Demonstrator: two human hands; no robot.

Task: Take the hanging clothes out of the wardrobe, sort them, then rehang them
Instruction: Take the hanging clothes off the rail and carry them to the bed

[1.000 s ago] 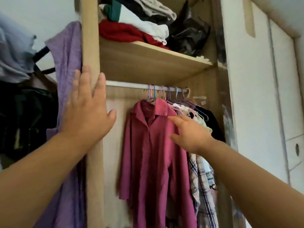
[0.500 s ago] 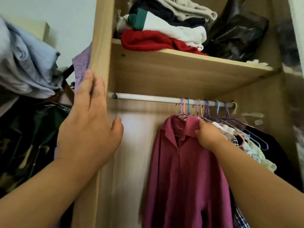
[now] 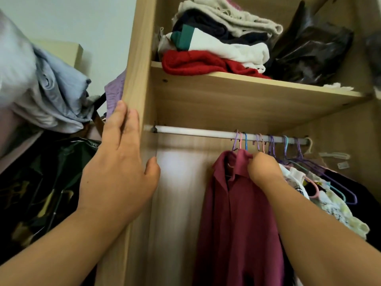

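Matt, pale wood-grain wardrobe panels (image 3: 136,58) frame a smooth white rail (image 3: 195,132) and slick pastel hangers (image 3: 329,182). A maroon shirt (image 3: 237,223) of matt cloth hangs lower centre. At the top, a fuzzy red knit (image 3: 195,62) lies beside a glossy, crinkled black plastic bag (image 3: 309,48).

Pale wall (image 3: 86,19) beside light-wood wardrobe (image 3: 138,48)

Soft, even daylight; edges bowed (wide lens), slight motion blur throughout

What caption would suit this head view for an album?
Right hand grips the maroon shirt by its collar; left hand rests on the wardrobe side panel.
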